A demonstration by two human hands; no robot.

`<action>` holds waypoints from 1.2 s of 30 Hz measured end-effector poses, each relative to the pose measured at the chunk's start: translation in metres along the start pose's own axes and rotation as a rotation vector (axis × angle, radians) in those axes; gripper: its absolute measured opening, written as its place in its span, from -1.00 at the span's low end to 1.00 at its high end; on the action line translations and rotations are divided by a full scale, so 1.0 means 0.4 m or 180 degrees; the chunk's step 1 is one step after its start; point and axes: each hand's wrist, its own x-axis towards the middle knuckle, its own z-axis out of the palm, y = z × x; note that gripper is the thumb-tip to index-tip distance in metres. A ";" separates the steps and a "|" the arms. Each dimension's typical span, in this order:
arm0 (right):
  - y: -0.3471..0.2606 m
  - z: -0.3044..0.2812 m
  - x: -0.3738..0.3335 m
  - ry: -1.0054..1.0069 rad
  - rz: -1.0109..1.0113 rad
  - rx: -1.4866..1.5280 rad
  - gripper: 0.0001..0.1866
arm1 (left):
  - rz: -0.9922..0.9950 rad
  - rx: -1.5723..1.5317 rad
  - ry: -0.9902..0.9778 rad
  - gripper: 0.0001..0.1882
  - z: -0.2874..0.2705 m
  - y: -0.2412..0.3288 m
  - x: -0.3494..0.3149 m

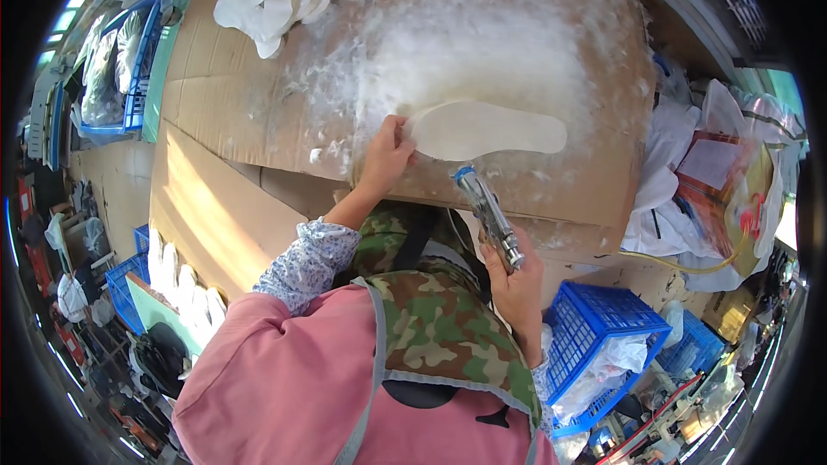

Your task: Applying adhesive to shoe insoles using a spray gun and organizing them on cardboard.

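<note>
A white shoe insole (495,130) lies flat at the front of the cardboard-covered table (258,125), its toe and heel pointing left and right. My left hand (388,155) pinches its left end between thumb and fingers. Closed around a metal spray gun (488,208) is my right hand (517,280), just in front of the table edge. The gun's blue-ringed nozzle points up toward the insole, a short gap away from it. White fluffy residue (482,43) coats the cardboard around and behind the insole.
Several white insoles (271,4) are heaped at the far left of the table. Blue plastic crates stand at the lower right (594,344) and far left (142,60). White bags (663,172) and a yellowish hose (689,265) lie to the right.
</note>
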 end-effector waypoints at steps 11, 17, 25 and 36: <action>-0.020 0.003 -0.028 0.0307 0.0462 -0.0199 -0.67 | 0.0139 -0.0430 -0.0017 -0.66 -0.009 -0.018 0.011; -0.046 0.038 -0.015 0.0105 -0.0016 -0.0244 -0.62 | 0.0363 -0.0221 -0.0059 -0.66 -0.010 -0.032 0.015; -0.053 0.068 0.015 -0.0111 0.0177 -0.0281 -0.64 | 0.0137 -0.0197 0.0000 -0.64 -0.012 -0.028 0.013; -0.033 0.065 0.028 0.0091 0.0283 -0.0227 -0.71 | -0.0043 -0.0292 -0.0106 -0.61 -0.016 -0.015 0.013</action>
